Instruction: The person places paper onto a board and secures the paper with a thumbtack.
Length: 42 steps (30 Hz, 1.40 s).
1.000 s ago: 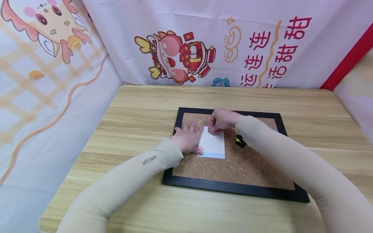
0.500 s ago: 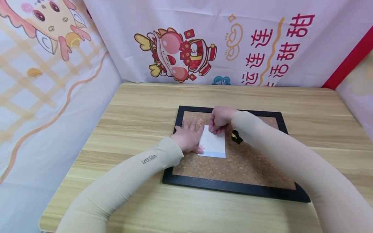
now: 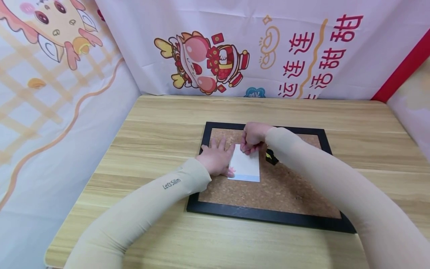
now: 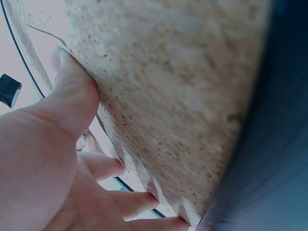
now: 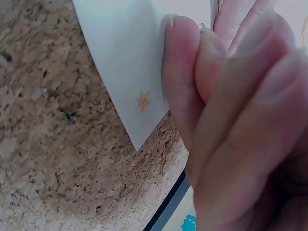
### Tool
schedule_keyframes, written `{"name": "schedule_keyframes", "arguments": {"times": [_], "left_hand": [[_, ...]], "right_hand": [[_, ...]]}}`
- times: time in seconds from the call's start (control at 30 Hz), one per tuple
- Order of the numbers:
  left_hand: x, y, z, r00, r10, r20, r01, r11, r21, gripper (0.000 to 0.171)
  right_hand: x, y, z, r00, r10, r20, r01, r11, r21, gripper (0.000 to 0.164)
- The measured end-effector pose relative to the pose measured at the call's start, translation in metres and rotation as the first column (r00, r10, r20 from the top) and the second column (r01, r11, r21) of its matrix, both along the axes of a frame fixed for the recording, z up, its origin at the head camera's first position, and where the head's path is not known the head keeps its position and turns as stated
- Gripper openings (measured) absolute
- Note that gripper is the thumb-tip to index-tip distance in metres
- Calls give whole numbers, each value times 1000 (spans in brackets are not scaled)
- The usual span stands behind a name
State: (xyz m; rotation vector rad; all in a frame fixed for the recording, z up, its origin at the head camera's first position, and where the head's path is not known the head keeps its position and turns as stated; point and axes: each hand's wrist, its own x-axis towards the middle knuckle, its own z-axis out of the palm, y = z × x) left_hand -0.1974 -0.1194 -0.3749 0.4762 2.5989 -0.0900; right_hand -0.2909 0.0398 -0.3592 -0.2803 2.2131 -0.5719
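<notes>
A white paper card (image 3: pixel 244 164) with a pale blue strip along its near edge lies on a black-framed cork board (image 3: pixel 268 194). My left hand (image 3: pixel 216 158), fingers spread, presses the card's left edge onto the cork. In the left wrist view the thumb of the left hand (image 4: pixel 77 91) lies over the card's edge. At the card's far edge my right hand (image 3: pixel 253 136) has thumb and fingertip pinched together. Between the tips of the right hand (image 5: pixel 231 106) a small clear pin (image 5: pixel 202 27) peeks out, mostly hidden. A small orange star is printed near the card's corner.
A small black item with a yellow mark (image 3: pixel 271 157) sits on the cork right of the card, partly behind the right sleeve. The board rests on a wood-grain table (image 3: pixel 161 134). Printed cloth (image 3: pixel 134 45) hangs behind and at the left.
The right forearm has shifted slightly left, while its fingertips stay at the card's far edge. The left hand keeps its place on the card. The view has tilted a little.
</notes>
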Motion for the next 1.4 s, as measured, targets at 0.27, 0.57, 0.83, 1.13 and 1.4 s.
{"name": "schedule_keyframes", "arguments": {"times": [0.27,0.57,0.83,1.13,1.4], "left_hand": [[0,1,0,1000,4,10,-4,1000,1,102],[0,1,0,1000,3,12,-3,1000,1,103],[0,2,0,1000,17,20,-17,1000,14,104],[1,3,0,999,27,25,-28,999,25,102],[2,3,1,1000,16,13,-16,1000,18,102]], "right_hand": [[1,0,2,1000,17,-23,-17,1000,22,9],[1,3,0,1000,8,9,-8,1000,-2,8],[2,7,-2,1000,-17,25,18,999,-30,9],[3,4,-3,1000,-15,19,15,1000,-23,9],[7,1,-5,997,16,-72,-14,999,33,10]]}}
